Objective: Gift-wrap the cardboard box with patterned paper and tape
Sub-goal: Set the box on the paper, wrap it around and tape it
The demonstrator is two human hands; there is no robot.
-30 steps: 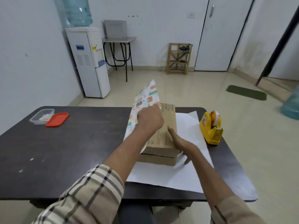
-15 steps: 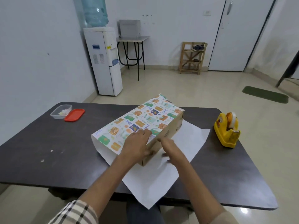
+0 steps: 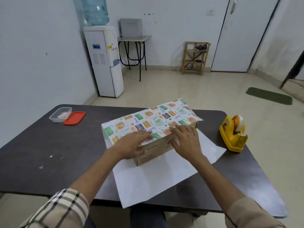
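Observation:
A brown cardboard box (image 3: 153, 152) lies on the dark table (image 3: 49, 145), set diagonally. Patterned paper (image 3: 148, 122) is folded over its top, and the paper's white underside (image 3: 148, 180) spreads flat toward me. My left hand (image 3: 131, 145) lies flat on the near edge of the folded paper, fingers spread. My right hand (image 3: 185, 139) presses the same edge further right, fingers apart, thumb against the box's bare side. A yellow tape dispenser (image 3: 233, 134) stands at the right, apart from both hands.
A clear plastic container (image 3: 60, 114) and its red lid (image 3: 74, 118) sit at the table's far left. A water dispenser (image 3: 105, 60), a small table (image 3: 134, 38) and a wooden rack (image 3: 195, 58) stand by the far wall.
The paper flap went from upright to folded flat over the box top. Both hands slid onto its near edge, the right hand moving up from the box's side.

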